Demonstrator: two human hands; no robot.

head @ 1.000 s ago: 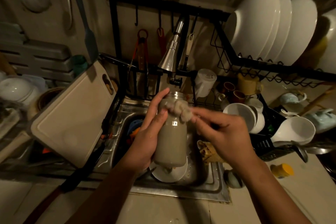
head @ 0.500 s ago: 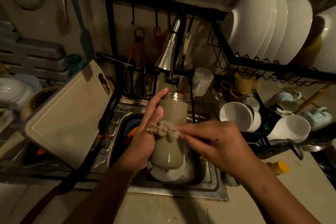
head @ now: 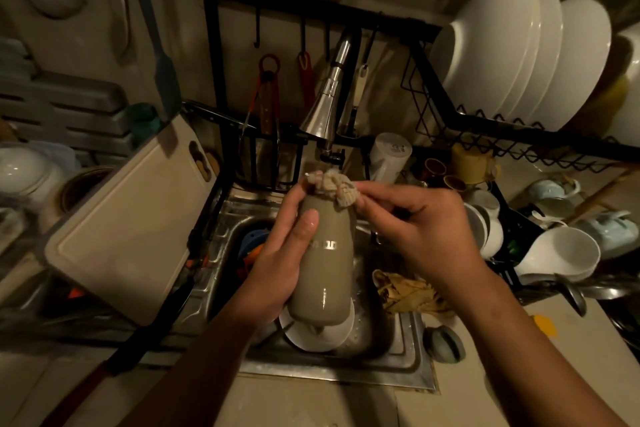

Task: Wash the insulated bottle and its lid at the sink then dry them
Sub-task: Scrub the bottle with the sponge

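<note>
because the cutting board (head: 128,229) leans across the left edge of the sink (head: 408,369), with a dark-handled utensil (head: 149,333) lying below it on the surface (head: 304,407), that side is tight and the work sits over the middle of the basin. the left hand (head: 277,270) has its grip wrapped round the upper body of the insulated bottle (head: 327,274), thumb along the front and fingers behind. it holds the bottle near upright, base low over a white dish (head: 332,336) in the basin and mouth up just under the faucet (head: 325,107). that placing looks chosen so drips fall into the sink; whether water is running i cannot tell.

at the bottle's mouth a pale knitted cloth (head: 341,189) is bunched over the rim. the right hand (head: 422,236) pinches it there with thumb and fingertips, the other fingers curled in, a grip suited to twisting the cloth round the neck. i judge this to be scrubbing of the rim, with rinsing and drying not yet done. the lid i cannot pick out.

right of the bottle a crumpled yellowish rag (head: 412,293) lies against the sink's right edge. past it white cups (head: 561,251) crowd the surface's right side, under a black dish rack (head: 446,104) carrying white bowls (head: 498,52). the right arm likely has little room outward; the easier room seems to be toward the near edge of the surface and up and down under the spout.
</note>
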